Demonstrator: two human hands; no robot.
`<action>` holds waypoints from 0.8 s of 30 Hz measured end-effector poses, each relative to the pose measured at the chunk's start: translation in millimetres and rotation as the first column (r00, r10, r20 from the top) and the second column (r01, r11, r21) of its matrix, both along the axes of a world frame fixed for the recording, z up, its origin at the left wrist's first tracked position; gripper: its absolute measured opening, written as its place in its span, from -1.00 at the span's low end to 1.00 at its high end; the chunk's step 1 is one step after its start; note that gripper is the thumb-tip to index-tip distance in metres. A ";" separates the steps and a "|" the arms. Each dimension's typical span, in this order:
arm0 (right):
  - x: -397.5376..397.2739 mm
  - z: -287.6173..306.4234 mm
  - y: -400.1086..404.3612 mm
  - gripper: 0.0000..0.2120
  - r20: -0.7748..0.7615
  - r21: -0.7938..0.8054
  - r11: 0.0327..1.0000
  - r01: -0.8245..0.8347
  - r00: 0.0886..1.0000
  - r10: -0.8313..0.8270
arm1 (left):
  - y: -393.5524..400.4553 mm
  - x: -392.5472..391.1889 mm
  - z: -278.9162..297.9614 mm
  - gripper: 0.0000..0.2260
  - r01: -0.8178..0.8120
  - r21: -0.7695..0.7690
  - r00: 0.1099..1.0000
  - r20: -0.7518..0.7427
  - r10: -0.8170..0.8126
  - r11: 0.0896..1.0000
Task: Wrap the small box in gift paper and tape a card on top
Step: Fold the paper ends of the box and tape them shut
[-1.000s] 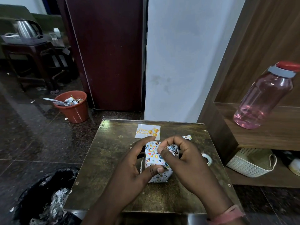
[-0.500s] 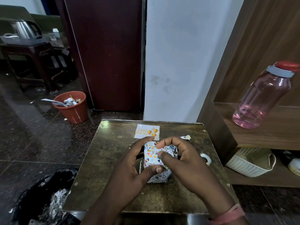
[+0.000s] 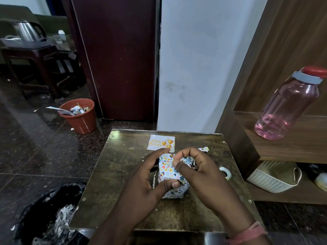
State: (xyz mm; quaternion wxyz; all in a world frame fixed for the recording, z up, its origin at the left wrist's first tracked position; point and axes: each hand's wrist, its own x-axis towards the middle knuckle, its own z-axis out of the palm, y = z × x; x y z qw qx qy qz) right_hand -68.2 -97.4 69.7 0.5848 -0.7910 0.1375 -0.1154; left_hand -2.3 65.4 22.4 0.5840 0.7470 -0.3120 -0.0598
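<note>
Both hands gripped the box (image 3: 170,174): left (image 3: 141,184) steadying, right (image 3: 200,174) pinching paper. Folding seemed unfinished; next needs tape (image 3: 224,172), three o'clock; card (image 3: 161,142) waited at twelve.

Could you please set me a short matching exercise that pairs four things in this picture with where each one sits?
Things:
1. birthday card
2. pink bottle
3. white basket
4. wrapped box

Places:
A. between the left hand and right hand
B. on the lower shelf
C. flat at the far side of the table
D. on the upper shelf

Pairs: 1-C, 2-D, 3-B, 4-A
</note>
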 end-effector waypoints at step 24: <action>0.9 -10.2 -5.9 -0.69 0.015 0.272 0.957 -0.099 0.995 0.099 | -1.4 1.6 -4.3 -0.33 -0.010 -0.002 1.000 -0.020 0.010 1.000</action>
